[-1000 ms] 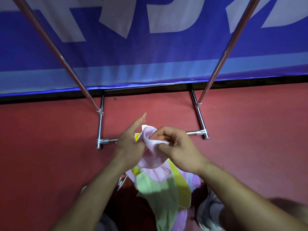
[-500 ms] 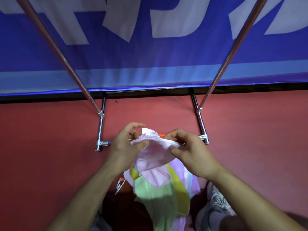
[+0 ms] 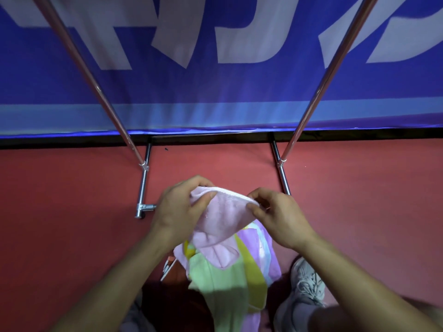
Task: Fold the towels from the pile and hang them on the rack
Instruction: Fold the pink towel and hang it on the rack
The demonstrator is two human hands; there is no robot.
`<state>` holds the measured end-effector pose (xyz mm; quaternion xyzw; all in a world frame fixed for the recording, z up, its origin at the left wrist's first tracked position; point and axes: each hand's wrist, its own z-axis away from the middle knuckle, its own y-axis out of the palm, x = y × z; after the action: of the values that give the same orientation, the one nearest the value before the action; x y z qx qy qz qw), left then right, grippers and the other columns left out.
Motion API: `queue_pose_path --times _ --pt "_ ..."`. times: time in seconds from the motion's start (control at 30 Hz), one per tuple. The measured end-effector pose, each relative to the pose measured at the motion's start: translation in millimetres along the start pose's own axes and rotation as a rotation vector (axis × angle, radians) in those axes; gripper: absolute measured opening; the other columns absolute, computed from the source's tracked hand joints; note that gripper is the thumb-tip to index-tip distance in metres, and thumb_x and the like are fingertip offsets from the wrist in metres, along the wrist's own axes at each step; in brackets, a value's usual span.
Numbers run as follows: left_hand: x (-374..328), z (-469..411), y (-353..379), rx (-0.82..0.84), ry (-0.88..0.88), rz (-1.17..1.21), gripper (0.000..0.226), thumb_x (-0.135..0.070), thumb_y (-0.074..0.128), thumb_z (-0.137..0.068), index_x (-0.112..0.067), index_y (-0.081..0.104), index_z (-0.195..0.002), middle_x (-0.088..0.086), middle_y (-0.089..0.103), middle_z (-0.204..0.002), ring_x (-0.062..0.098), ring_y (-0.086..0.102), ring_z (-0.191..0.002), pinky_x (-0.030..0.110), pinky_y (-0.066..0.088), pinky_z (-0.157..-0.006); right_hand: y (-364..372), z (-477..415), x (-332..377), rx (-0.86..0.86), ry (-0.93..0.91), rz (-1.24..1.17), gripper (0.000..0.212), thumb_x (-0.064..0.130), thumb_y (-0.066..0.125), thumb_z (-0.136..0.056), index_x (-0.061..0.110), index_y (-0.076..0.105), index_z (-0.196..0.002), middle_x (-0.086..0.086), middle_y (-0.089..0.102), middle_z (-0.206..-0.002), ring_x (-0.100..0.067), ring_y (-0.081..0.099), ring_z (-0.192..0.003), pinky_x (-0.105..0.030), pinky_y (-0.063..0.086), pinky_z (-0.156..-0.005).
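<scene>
Holding a pink towel (image 3: 223, 212) by its top edge, the left hand (image 3: 178, 212) and right hand (image 3: 279, 215) each pinch the cloth between thumb and curled fingers, thumbs on the near face, the edge stretched between them at frame centre. The towel's lower part hangs bunched, not yet squared, so folding appears to be at an early step and hanging has not begun. Below it, at 6 o'clock, the pile (image 3: 230, 279) of green, yellow, lilac and pale blue cloth remains; how many pieces it holds cannot be told. No towel is seen on the rack (image 3: 143, 185); its hanging bar lies outside the frame. The two uprights rise toward 11 and 1 o'clock, and the base tubes sit on the red floor (image 3: 72, 212) just beyond the hands. Between the uprights the space is open; the blue banner (image 3: 215, 92) closes it at 12 o'clock. A shoe (image 3: 304, 286) stands at 5 o'clock, beside the pile.
</scene>
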<state>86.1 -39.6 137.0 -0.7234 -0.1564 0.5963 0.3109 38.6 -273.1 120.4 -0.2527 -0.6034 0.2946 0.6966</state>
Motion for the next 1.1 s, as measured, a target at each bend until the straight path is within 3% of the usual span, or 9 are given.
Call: queue_pose_path --times 0.17,0.33,0.43,0.53,0.7,0.93,1.1 --pt "-20 9 -16 -0.095 0.142 -0.015 0.004 -0.031 0.067 -0.089 -0.028 0.068 -0.093 -0.013 0.070 -0.084 0.009 0.066 -0.080 0.038 0.053 -0.073 -13 13 20 -0.148 -0.129 -0.027 0.006 0.031 0.057 -0.094 0.028 0.062 -0.094 0.015 0.062 -0.073 -0.007 0.055 -0.068 -0.040 0.051 -0.070" --pt "-67 17 -55 -0.072 0.234 0.004 0.002 -0.027 0.068 -0.091 -0.027 0.070 -0.093 -0.017 0.070 -0.085 0.002 0.066 -0.080 0.029 0.051 -0.075 -67 33 64 -0.234 -0.237 0.020 0.013 0.032 0.054 -0.095 0.025 0.064 -0.098 0.010 0.068 -0.088 -0.013 0.063 -0.082 -0.041 0.052 -0.076" --pt "-109 17 -92 -0.153 0.257 0.002 0.009 -0.037 0.067 -0.090 -0.029 0.070 -0.093 -0.016 0.070 -0.081 0.006 0.063 -0.072 0.029 0.051 -0.070 -114 45 103 -0.255 -0.290 0.104 0.011 0.035 0.058 -0.095 0.030 0.065 -0.100 0.015 0.070 -0.092 -0.008 0.065 -0.085 -0.038 0.053 -0.078" --pt "-148 14 -125 -0.209 0.264 0.033 0.003 -0.031 0.073 -0.090 -0.028 0.071 -0.090 -0.014 0.070 -0.079 0.006 0.060 -0.067 0.030 0.050 -0.068 -154 59 143 -0.332 -0.298 0.173 0.012 0.039 0.060 -0.097 0.031 0.068 -0.100 0.016 0.071 -0.090 -0.010 0.066 -0.087 -0.034 0.052 -0.077" --pt "-209 19 -171 -0.273 0.304 0.057 0.003 -0.027 0.074 -0.089 -0.031 0.073 -0.088 -0.019 0.072 -0.083 -0.001 0.064 -0.079 0.021 0.048 -0.070 -201 79 193 -0.409 -0.316 0.195 0.015 0.044 0.059 -0.096 0.032 0.067 -0.100 0.019 0.070 -0.091 -0.008 0.066 -0.088 -0.039 0.055 -0.079" --pt "-281 7 -228 -0.369 0.347 0.042 0.009 -0.034 0.068 -0.093 -0.029 0.072 -0.098 -0.018 0.069 -0.089 0.002 0.063 -0.084 0.026 0.053 -0.071 -268 91 254 -0.449 -0.408 0.085 0.007 0.040 0.061 -0.097 0.035 0.066 -0.098 0.013 0.069 -0.090 -0.009 0.066 -0.083 -0.044 0.059 -0.077" --pt "-313 -10 -248 -0.379 0.365 0.000 0.012 -0.033 0.064 -0.096 -0.024 0.070 -0.101 -0.011 0.068 -0.092 0.003 0.060 -0.083 0.024 0.048 -0.069 -297 95 279 -0.438 -0.418 -0.008 0.013 0.039 0.062 -0.098 0.029 0.070 -0.101 0.008 0.070 -0.090 -0.013 0.068 -0.084 -0.042 0.061 -0.079"
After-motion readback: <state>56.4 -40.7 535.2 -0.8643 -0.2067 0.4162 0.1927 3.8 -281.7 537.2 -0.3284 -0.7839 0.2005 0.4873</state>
